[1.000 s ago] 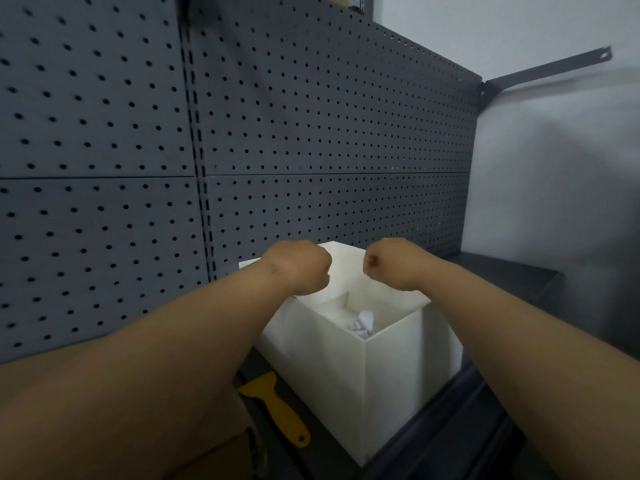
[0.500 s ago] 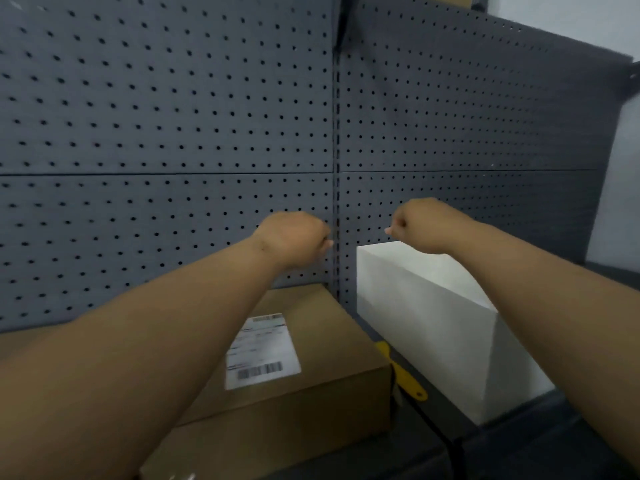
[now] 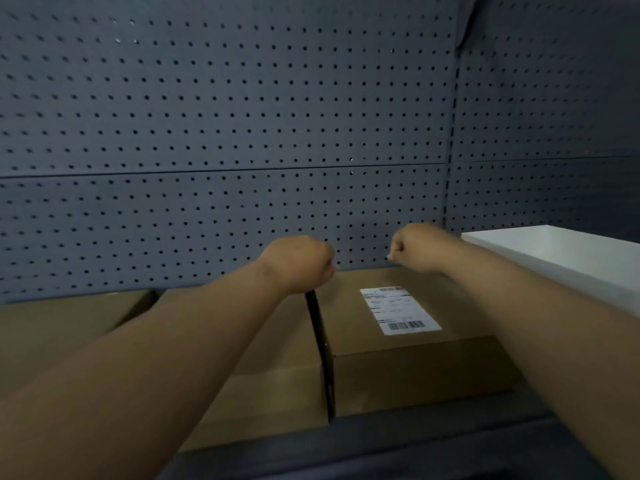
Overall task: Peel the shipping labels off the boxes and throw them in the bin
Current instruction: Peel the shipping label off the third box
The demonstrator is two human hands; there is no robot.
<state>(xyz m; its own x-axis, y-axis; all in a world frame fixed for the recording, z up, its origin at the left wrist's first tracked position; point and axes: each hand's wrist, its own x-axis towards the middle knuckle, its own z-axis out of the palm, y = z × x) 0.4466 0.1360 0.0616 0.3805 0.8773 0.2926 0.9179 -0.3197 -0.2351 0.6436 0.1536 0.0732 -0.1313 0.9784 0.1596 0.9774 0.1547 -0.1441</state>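
A brown cardboard box [image 3: 419, 372] sits on the dark shelf with a white shipping label [image 3: 400, 310] stuck flat on its top. A second brown box [image 3: 277, 393] stands just left of it, largely covered by my left forearm. The white bin [image 3: 568, 258] is at the right edge. My left hand [image 3: 299, 263] is a fist above the gap between the two boxes. My right hand [image 3: 415, 245], also a fist, hovers over the labelled box's far edge. Neither hand holds anything that shows.
A third brown box [image 3: 59, 327] lies at the far left. A dark grey pegboard wall [image 3: 225, 133] rises right behind the boxes. The dark shelf's front edge [image 3: 398, 448] runs along the bottom.
The view has swung left from the white bin to the boxes. Both fists have moved with it, from above the bin to above the labelled box. The yellow scraper is out of sight.
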